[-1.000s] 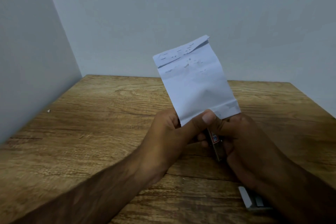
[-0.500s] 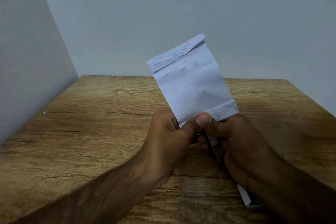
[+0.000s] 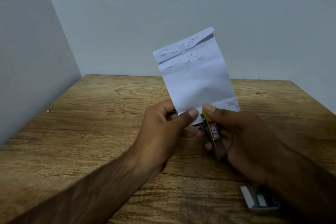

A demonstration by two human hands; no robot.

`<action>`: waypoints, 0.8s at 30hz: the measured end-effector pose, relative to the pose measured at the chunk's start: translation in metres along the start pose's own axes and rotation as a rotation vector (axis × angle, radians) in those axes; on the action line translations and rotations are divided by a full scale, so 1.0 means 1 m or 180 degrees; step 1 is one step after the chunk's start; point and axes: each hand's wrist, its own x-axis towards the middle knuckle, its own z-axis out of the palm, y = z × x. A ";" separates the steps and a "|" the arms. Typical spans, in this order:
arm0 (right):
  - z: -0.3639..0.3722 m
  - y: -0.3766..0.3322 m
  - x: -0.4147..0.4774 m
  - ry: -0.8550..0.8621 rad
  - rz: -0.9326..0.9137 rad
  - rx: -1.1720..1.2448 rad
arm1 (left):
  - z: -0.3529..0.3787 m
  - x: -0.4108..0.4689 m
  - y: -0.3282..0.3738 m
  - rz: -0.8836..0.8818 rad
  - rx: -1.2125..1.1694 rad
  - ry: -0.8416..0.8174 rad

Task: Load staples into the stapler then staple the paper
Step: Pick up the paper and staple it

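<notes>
Left hand (image 3: 163, 123) pinches the paper (image 3: 196, 82) by its lower edge, upright over the table (image 3: 91, 123) middle. Right hand (image 3: 236, 132) is wrapped round the stapler (image 3: 213, 132), thumb on its yellow tip, nose at that edge. Risk, as I judge it: the floppy sheet slips or buckles, so the staple misses.

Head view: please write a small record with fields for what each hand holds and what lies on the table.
Left hand: pinches the lower edge of the white folded paper sheet, held upright
Right hand: grips the grey metal stapler with yellow tip, thumb on that tip
Top of paper: folded over, with staple marks
Brown wooden table: small open white box lies near the right forearm
</notes>
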 end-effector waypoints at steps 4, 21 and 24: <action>0.000 0.003 0.001 0.0027 -0.0044 -0.0045 | 0.000 0.001 0.000 0.0142 0.0245 0.0190; -0.001 0.000 -0.003 -0.0211 0.0066 -0.0592 | -0.002 0.004 0.005 0.0465 0.0051 0.0359; 0.000 -0.001 -0.004 -0.0207 0.0123 -0.0835 | -0.010 0.005 0.010 0.0312 -0.0007 0.0274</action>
